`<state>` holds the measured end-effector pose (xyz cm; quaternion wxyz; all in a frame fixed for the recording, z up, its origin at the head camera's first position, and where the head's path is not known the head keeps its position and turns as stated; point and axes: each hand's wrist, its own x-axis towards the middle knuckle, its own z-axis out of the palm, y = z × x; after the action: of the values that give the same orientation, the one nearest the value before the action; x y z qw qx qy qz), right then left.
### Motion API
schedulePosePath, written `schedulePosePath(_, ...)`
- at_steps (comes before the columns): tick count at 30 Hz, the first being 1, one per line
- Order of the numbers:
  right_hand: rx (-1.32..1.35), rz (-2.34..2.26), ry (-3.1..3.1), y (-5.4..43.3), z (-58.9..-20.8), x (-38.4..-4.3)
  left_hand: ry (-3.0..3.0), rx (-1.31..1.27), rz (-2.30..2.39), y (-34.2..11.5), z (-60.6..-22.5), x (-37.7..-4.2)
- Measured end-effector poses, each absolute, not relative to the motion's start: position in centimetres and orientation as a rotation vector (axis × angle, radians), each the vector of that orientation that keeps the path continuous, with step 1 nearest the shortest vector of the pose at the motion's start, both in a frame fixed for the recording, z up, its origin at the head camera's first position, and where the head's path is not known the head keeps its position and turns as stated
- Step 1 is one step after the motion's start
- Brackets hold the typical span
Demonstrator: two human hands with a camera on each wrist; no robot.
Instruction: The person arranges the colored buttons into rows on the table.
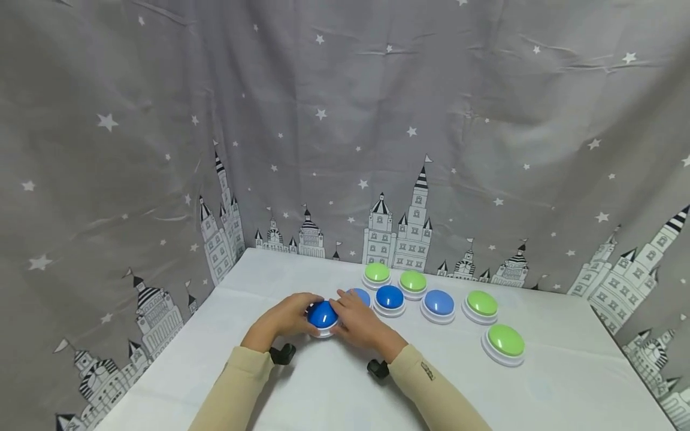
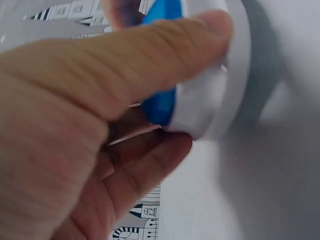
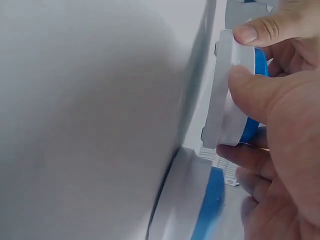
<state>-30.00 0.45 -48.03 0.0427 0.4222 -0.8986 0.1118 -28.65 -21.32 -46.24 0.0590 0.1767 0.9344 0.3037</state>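
Observation:
Between both hands is a round push button (image 1: 322,314) with a dark blue dome and a white base. My left hand (image 1: 288,317) grips its left side; in the left wrist view the thumb (image 2: 170,47) lies across the white base (image 2: 197,102). My right hand (image 1: 358,323) pinches the opposite side. Seen from the right wrist, small feet show under the base (image 3: 217,100), and a gap parts it from the table. Just behind my right hand, a light blue button (image 1: 361,294) is partly hidden by the fingers.
To the right stand another dark blue button (image 1: 390,297), a light blue one (image 1: 438,302) and several green ones, such as the nearest (image 1: 506,340) and the farthest back (image 1: 377,272). A grey curtain (image 1: 302,149) with stars and castles closes off the white table's (image 1: 571,359) back and sides.

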Motion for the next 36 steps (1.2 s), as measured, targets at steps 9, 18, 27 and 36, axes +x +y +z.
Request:
schedulePosePath(9, 1.281, 0.353, -2.765, 1.6, -47.7, -27.2, 2.837, 0.756, 0.877, -21.2, -46.1, -26.0)
schedulePosePath(18, 1.31, 0.49, -2.794, 2.8, -47.3, -24.8, 2.821, 0.9, 0.858, -21.4, -46.5, -24.0)
schedulePosePath(27, 1.327, 0.541, -2.844, 3.6, -47.7, -23.2, 2.794, 0.991, 0.829, -21.2, -47.4, -22.2)
schedulePosePath(36, 1.36, 0.577, -2.846, 4.2, -47.9, -21.4, 2.763, 1.059, 0.839, -21.1, -47.6, -20.8)
